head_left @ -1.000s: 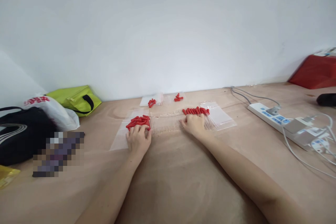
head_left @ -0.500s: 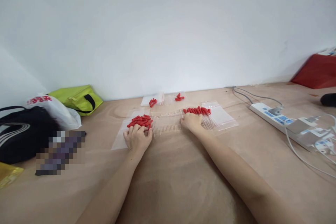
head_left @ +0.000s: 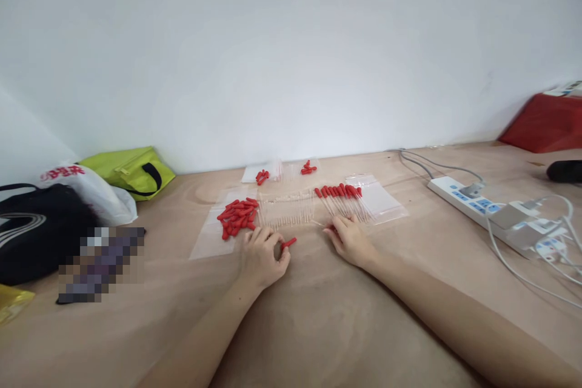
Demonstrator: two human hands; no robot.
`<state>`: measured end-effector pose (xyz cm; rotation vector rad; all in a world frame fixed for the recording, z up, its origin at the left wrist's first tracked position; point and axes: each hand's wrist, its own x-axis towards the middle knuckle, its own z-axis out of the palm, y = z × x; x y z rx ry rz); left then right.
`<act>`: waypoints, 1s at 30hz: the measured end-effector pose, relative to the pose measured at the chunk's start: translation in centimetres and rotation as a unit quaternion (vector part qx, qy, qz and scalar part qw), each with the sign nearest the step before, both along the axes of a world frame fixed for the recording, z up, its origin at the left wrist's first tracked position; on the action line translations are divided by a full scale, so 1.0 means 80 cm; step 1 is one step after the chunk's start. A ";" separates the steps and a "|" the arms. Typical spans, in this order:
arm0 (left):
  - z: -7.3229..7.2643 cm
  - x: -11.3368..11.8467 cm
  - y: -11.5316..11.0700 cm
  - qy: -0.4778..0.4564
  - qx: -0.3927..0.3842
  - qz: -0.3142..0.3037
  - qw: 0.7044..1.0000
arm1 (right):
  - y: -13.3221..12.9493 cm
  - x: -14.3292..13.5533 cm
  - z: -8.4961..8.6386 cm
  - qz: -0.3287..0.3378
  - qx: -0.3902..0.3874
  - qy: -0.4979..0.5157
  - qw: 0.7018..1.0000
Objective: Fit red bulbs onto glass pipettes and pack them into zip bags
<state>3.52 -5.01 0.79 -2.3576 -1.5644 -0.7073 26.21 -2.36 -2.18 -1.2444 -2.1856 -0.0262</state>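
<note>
Between the thumb and forefinger of my left hand (head_left: pixel 264 256) is a small red cap (head_left: pixel 288 243), held just above the wooden table. My right hand (head_left: pixel 351 241) pinches one end of a thin pale stick (head_left: pixel 318 224), which points left toward the cap but is apart from it. A loose pile of red caps (head_left: pixel 237 213) lies on a clear plastic bag (head_left: pixel 207 244) beyond my left hand. Between the hands and farther back, many thin sticks (head_left: pixel 286 209) lie side by side. Past my right hand, a row of red-capped sticks (head_left: pixel 341 192) rests partly on another clear bag (head_left: pixel 384 201).
Two small clusters of red caps (head_left: pixel 262 177) lie near the wall. To the right is a white power strip (head_left: pixel 459 197) with plugs and cables. A green bag (head_left: pixel 130 170), a white plastic bag (head_left: pixel 97 194) and a black bag (head_left: pixel 45 230) sit at left.
My left hand has moved right and nearer, away from the pile, bringing a red cap. My right hand has drawn back from the row of sticks with one stick in it.
</note>
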 end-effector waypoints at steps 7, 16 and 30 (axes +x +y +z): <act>-0.010 0.003 0.008 -0.048 -0.041 -0.090 0.994 | -0.017 -0.005 0.009 0.078 0.021 -0.029 0.996; -0.005 0.008 0.006 -0.063 -0.072 -0.102 0.990 | -0.020 -0.011 0.013 0.111 0.022 -0.019 0.993; 0.002 0.009 0.003 -0.117 -0.165 -0.158 0.967 | -0.015 -0.008 0.010 0.144 0.014 -0.015 0.989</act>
